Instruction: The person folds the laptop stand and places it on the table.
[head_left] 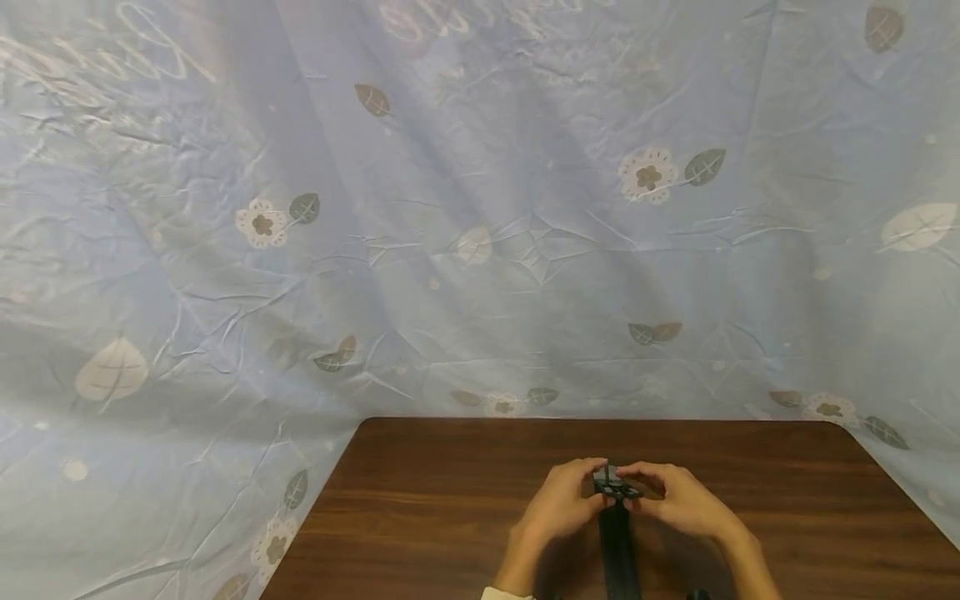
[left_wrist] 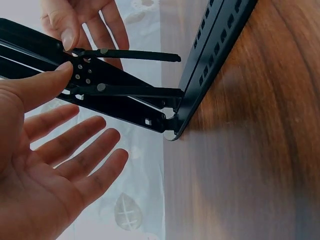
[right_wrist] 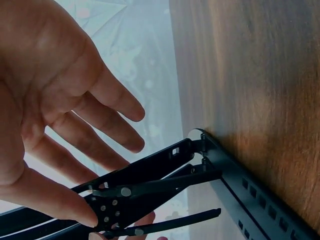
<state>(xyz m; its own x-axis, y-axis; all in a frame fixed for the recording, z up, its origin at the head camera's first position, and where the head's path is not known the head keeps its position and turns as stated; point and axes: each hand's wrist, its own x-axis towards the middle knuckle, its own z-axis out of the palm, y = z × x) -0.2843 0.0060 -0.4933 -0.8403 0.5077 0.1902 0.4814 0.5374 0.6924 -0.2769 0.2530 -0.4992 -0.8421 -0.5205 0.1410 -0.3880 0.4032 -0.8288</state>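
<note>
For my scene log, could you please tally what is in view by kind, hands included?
Black folding metal stand: 1
Hands, left hand and right hand, both touching the stand's hinged top: 2
Brown wooden table: 1
Blue flowered cloth: 1
Total: 5

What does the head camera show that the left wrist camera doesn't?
Only the head view shows the whole scene: both forearms, the far edge of the wooden table, and the blue flowered cloth spread behind it.

Only the left wrist view shows detail: the black metal stand has hinged slotted bars, rivets and small holes, and the left hand lies palm open, thumb tip touching the stand.

Both show the two hands meeting on the stand over the table, with the right hand opposite the left.
</note>
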